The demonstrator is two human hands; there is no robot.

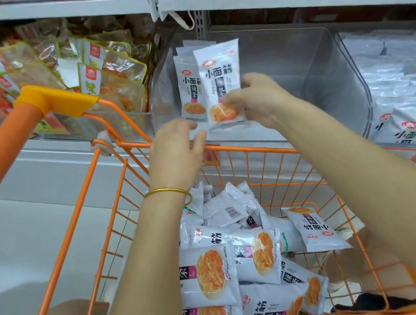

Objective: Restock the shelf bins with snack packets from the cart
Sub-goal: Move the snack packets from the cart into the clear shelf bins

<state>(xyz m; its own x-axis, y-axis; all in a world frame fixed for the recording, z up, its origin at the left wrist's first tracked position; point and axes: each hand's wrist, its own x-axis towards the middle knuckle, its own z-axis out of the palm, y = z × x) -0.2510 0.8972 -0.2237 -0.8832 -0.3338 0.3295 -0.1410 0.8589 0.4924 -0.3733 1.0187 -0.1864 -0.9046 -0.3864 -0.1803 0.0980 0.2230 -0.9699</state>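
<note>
The right hand (255,101) pinched a snack packet (219,72) upright at the front left corner of the shelf bin (324,67), beside a standing packet (189,88). The left hand (175,152) hovered loosely spread, holding nothing. Many loose packets (216,272) lay in the cart (255,149), so most of the restocking was judged undone.

A thin gold bangle (167,191) rings the wrist just behind the left hand (176,153). Both forearms are bare back from the left and right hand (258,101).
</note>
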